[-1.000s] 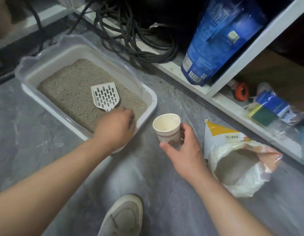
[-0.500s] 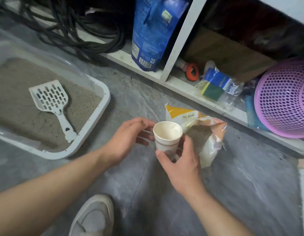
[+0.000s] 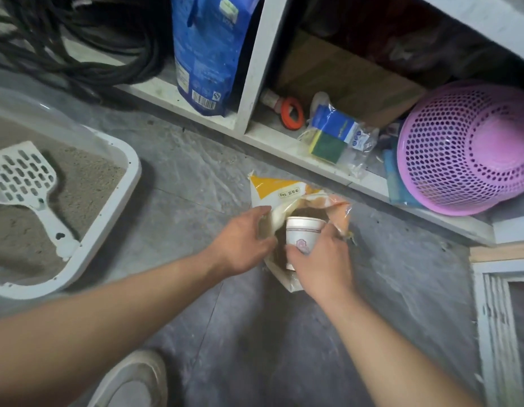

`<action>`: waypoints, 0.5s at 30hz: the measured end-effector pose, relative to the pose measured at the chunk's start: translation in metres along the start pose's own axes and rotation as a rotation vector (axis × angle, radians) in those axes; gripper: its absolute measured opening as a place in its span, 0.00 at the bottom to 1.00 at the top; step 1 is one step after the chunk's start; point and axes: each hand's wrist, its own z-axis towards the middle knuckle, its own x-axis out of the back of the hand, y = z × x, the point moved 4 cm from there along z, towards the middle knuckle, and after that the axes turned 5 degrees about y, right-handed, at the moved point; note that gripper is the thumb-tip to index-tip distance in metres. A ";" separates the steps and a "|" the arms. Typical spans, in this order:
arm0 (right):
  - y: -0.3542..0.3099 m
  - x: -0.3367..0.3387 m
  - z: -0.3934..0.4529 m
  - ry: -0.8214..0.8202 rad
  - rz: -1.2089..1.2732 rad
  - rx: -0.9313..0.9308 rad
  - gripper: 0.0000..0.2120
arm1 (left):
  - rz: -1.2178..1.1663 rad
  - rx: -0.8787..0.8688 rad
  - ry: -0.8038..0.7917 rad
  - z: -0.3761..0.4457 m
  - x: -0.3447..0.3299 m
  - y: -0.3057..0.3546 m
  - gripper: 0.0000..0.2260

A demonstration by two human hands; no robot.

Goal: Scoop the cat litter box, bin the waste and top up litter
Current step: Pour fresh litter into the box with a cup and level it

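Nearest us, a shoe (image 3: 131,380) sat on the grey floor (image 3: 255,333). Beyond it our right hand (image 3: 322,257) had its fingers (image 3: 328,230) clenched round the paper cup (image 3: 303,235), which half a second earlier was still held clear of the bag (image 3: 272,192) and was now tipped into its open mouth. Our left hand (image 3: 240,242) had come off the cup and was grasping the bag's near lip, spreading it. We judged the scooping finished and the top-up begun: the cup was about to be filled. To the left, well apart, the scoop (image 3: 23,177) lay on the litter (image 3: 14,230) in the box (image 3: 120,183). Farthest stood the shelf (image 3: 255,69) with a blue pouch (image 3: 208,51), cables (image 3: 78,39) and a pink basket (image 3: 466,148)
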 end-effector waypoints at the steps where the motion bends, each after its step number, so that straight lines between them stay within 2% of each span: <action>1: -0.002 -0.002 0.005 -0.013 -0.029 -0.014 0.26 | 0.014 -0.010 -0.002 0.001 -0.001 0.002 0.26; 6: -0.008 -0.007 0.016 -0.051 -0.145 -0.002 0.28 | 0.089 -0.045 0.001 0.005 -0.002 0.004 0.20; 10: -0.012 -0.011 0.023 -0.093 -0.222 -0.022 0.28 | 0.062 -0.090 0.013 0.002 -0.004 0.000 0.11; 15: -0.023 -0.020 0.031 -0.142 -0.271 -0.024 0.27 | 0.042 -0.106 -0.003 0.000 -0.004 -0.001 0.11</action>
